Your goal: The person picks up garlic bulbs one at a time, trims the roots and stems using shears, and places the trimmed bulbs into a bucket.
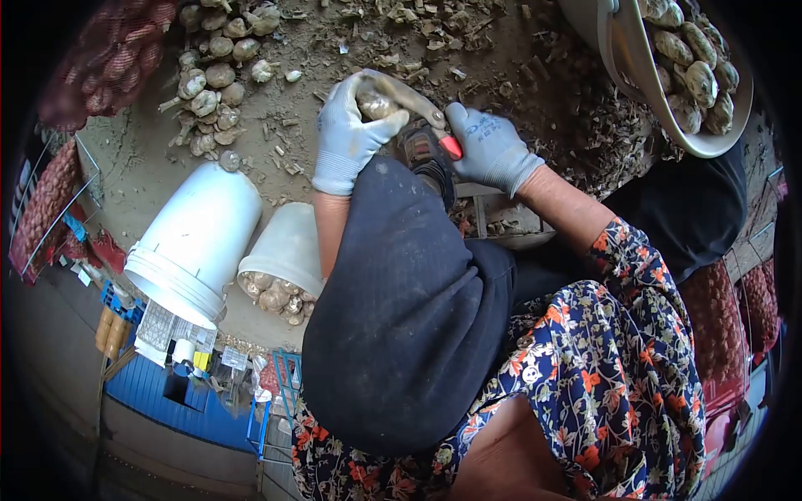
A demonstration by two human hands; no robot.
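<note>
My left hand [347, 134], in a pale grey glove, is wrapped round a garlic bulb [376, 104]. A brownish length, perhaps its stalk or a dirty glove finger, reaches from there towards the right hand. My right hand [491, 149], gloved too, is closed on a red-handled tool [451, 148]; the tool's working end is hard to make out. Both hands are above my raised knee, close to a dark shoe [422, 146].
Loose garlic bulbs [219, 77] lie on the ground at upper left. Two white buckets [196, 230] [288, 242] lie tipped, the smaller holding garlic. Another pale bucket [626, 58] with garlic is at upper right. Dry scraps [576, 100] litter the ground. Red net sacks [109, 63] stand at the edges.
</note>
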